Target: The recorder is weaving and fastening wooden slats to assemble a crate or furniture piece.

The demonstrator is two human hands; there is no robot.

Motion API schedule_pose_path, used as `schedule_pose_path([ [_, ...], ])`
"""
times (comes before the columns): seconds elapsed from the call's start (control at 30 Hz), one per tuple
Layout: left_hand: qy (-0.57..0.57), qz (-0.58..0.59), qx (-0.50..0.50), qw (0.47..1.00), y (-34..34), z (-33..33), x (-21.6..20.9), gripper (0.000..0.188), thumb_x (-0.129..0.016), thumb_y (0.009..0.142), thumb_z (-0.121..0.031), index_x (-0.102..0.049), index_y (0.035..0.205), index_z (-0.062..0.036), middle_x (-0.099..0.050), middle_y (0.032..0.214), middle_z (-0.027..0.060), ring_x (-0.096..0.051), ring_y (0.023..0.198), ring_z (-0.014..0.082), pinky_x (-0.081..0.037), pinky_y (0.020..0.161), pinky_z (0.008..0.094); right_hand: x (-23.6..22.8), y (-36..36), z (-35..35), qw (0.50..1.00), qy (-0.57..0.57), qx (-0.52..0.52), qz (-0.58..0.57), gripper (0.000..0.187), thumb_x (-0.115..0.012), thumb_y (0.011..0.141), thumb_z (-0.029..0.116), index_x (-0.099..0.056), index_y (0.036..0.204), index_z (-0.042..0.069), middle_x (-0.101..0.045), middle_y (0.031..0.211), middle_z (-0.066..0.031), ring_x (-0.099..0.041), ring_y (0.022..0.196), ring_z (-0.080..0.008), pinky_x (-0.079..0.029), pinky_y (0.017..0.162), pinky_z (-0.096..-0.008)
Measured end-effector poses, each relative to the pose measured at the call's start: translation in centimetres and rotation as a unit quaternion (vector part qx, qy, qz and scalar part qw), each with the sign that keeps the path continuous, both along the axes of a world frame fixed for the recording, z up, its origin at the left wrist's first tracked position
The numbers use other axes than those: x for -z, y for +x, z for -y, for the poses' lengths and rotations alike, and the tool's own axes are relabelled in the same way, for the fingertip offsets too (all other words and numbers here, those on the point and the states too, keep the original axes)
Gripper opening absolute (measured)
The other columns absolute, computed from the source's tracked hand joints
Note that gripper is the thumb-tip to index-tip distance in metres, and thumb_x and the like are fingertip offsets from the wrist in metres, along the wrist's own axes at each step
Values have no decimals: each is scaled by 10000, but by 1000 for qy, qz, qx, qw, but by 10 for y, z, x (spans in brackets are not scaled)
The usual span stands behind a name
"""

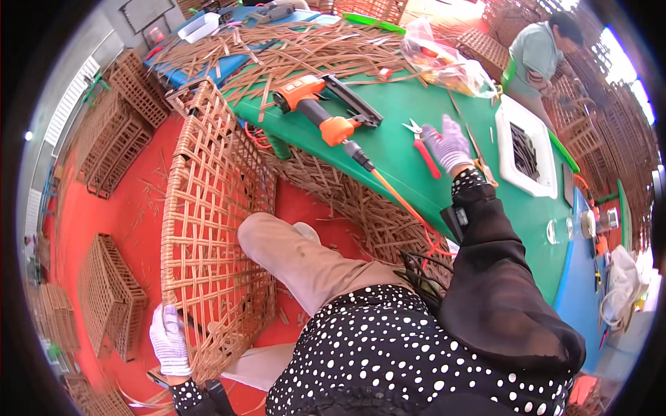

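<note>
The woven basket (208, 239) stands on its side at the person's left, beside the bent knee, its long axis running from the near lower corner away toward the tabletop (506, 222). The left hand (169, 341) is at that near corner, fingers curled round the rim. The red-handled cutters (425, 152) lie on the tabletop just left of the right hand (449, 144) — by far the nearer one — with blades pointing away and handles slanting back toward the person. That hand is spread, with nothing visible in its grasp; whether its fingertips touch the cutters I cannot tell. Farther left lies an orange-and-black nail gun (322, 107); to the right, a white tray (508, 166) of dark strips (524, 151).
</note>
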State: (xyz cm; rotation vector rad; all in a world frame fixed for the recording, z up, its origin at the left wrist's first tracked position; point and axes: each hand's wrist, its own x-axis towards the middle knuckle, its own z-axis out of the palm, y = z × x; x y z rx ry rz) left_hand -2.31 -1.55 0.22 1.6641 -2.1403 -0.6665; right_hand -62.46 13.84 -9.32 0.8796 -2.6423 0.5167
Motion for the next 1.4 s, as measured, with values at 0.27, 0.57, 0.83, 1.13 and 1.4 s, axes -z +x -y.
schedule_pose_path([
  [0.27,16,-65,-29,997,22,-14,-17,356,-468,903,-307,-557,1067,-5,-507,577,11,-410,438,62,-325,398,241,5,-57,-64,967,196,115,118,383,-568,745,360,-606,956,42,-591,1022,-208,-565,961,-355,-447,820,-434],
  [0.57,22,-74,51,996,-3,-18,-31,488,-624,745,-190,-479,1173,-4,-565,1069,144,-545,989,229,-413,870,326,-5,-150,-69,926,-223,5,304,319,-466,837,149,-502,1143,68,-567,815,-54,-458,498,-148,-425,480,-300],
  [0.83,7,-162,2,987,4,-27,-25,432,-675,707,-66,-509,1104,-31,-582,1014,99,-543,934,181,-431,832,319,-99,209,96,752,11,-522,403,374,-493,803,144,-503,1161,34,-555,785,-53,-495,578,-117,-423,563,-252],
  [1.13,-20,-169,-1,985,2,-23,-25,377,-670,712,-50,-515,1055,-42,-579,969,81,-549,910,153,-449,792,293,-50,384,135,641,-125,-731,198,122,-547,846,156,-568,914,56,-596,697,-156,-584,587,-315,-459,527,-378],
  [1.4,-15,-161,6,987,3,-22,-23,388,-673,704,-72,-513,1057,-39,-586,970,92,-558,893,169,-450,797,307,-53,378,146,671,-77,-731,94,111,-551,832,195,-572,864,91,-555,572,-125,-568,544,-311,-441,496,-406],
])
